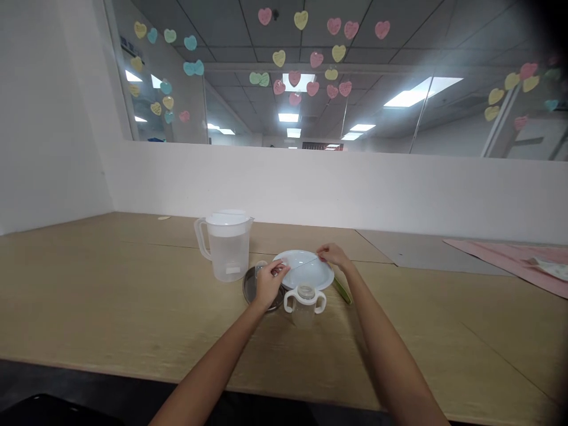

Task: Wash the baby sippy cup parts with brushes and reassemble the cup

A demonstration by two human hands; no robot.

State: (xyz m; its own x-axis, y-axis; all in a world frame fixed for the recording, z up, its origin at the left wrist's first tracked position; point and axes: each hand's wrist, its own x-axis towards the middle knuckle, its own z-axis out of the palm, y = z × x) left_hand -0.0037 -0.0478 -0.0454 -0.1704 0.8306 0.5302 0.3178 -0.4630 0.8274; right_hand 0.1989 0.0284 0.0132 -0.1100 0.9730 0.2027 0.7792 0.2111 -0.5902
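A thin, pale, rod-like thing (306, 262) stretches between my two hands over a white bowl (326, 283); its exact kind is too fine to make out. My left hand (268, 284) pinches its left end, perhaps with a small clear piece at the fingertips. At the bowl's far right rim, the fingers of my right hand (332, 254) close on the other end. Just in front of the bowl stands a clear baby bottle (304, 310) with two white handles and an uncovered mouth. Beneath my left hand lies a round metal tray (249, 289), with a small clear part (260, 267) on it.
A lidded translucent pitcher (229, 251) stands left of the tray, apparently with liquid inside. A slim green object (342, 291) lies beside the bowl. Farther right are a grey mat (408, 251) and a pink cloth (501, 253). A white wall (302, 183) rises behind the wooden table (133, 307).
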